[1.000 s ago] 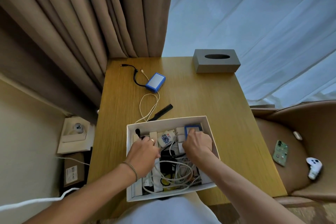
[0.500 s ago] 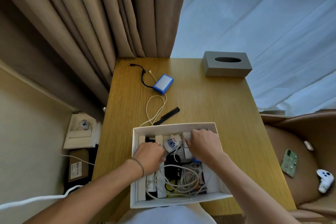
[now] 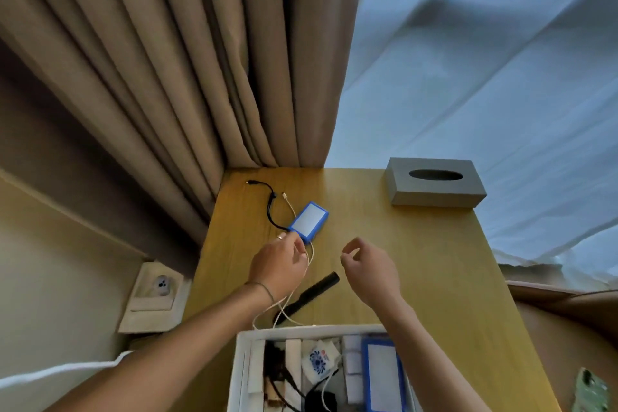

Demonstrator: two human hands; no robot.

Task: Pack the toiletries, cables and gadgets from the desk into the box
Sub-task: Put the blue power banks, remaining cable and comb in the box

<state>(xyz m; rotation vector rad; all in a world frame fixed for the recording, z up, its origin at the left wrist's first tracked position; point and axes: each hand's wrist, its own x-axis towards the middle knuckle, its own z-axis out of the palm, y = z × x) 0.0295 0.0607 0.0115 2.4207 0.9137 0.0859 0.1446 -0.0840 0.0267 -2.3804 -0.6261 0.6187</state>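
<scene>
Wooden surface [image 3: 418,261] held 1 blue gadget [image 3: 308,221], 2 cables, 1 black comb [image 3: 309,296]. Left hand [image 3: 279,266] pinched the white cable [image 3: 309,256]; right hand [image 3: 369,266] loosely curled, empty. 1 box [image 3: 240,365] at near edge.

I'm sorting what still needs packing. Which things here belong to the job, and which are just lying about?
Belong to the job:
blue power bank
white cable, held by the left hand
black cable
black comb
box

Just lying about:
grey tissue box
curtain
wall socket
</scene>
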